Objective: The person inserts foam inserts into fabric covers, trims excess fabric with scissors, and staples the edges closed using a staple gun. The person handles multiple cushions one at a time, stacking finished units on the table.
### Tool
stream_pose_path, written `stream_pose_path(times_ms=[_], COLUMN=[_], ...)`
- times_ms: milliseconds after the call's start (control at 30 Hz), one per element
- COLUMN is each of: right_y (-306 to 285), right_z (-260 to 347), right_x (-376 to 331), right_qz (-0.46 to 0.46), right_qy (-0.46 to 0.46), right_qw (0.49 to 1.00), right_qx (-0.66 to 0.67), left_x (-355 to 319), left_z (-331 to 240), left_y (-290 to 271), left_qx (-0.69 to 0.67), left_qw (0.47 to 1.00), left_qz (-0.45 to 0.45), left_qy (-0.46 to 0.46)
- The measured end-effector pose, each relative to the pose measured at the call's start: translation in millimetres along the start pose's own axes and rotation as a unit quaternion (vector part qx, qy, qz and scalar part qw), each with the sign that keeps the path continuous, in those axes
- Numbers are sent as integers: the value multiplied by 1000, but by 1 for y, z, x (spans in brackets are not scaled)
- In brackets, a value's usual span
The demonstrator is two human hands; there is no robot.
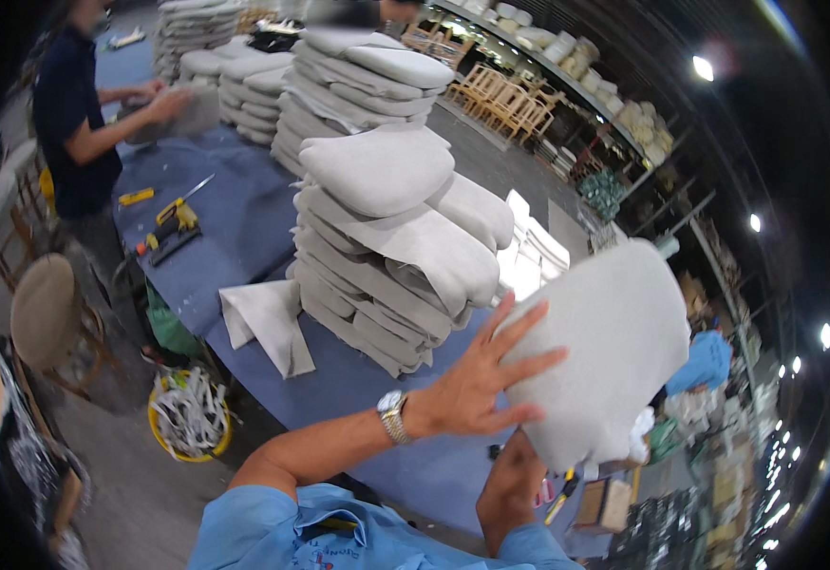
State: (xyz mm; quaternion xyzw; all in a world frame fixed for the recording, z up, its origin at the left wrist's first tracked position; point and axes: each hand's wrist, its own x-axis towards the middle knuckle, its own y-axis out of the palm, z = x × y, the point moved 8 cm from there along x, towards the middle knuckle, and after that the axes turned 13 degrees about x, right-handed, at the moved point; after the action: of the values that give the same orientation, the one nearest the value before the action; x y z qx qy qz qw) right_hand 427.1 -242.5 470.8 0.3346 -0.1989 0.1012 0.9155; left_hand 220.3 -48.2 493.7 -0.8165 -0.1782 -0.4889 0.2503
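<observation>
Laying the left hand (477, 385), with fingers splayed and unclenched, on a grey cushion (605, 351) right of frame centre. Holding the right hand (517, 465) at its lower edge, with fingers hidden; cannot tell that grip. Facing a cushion stack (377, 252) on the table (244, 237), mid-frame.

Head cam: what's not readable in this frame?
All in the head view:
Right hand: fingers hidden behind the light grey, rounded padded fabric piece.
That piece's far face: turned away from the camera.
Co-worker's bare hands, upper left: blurred.
Another person's dark sleeve: cut off by the top edge.
Small red item by the right forearm: too small to identify.
</observation>
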Motion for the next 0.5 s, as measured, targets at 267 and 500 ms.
stream_pose_path(times_ms=[267,500], right_y=[47,45], right_z=[-126,-202], right_x=[108,48], right_qz=[59,-54], right_qy=[92,253], right_qw=[973,939], right_qx=[202,225], left_x=[92,31], left_z=[126,255], left_y=[-46,3], left_qx=[201,294], left_qw=[945,933], left_qz=[-247,-113], left_qy=[-79,-173])
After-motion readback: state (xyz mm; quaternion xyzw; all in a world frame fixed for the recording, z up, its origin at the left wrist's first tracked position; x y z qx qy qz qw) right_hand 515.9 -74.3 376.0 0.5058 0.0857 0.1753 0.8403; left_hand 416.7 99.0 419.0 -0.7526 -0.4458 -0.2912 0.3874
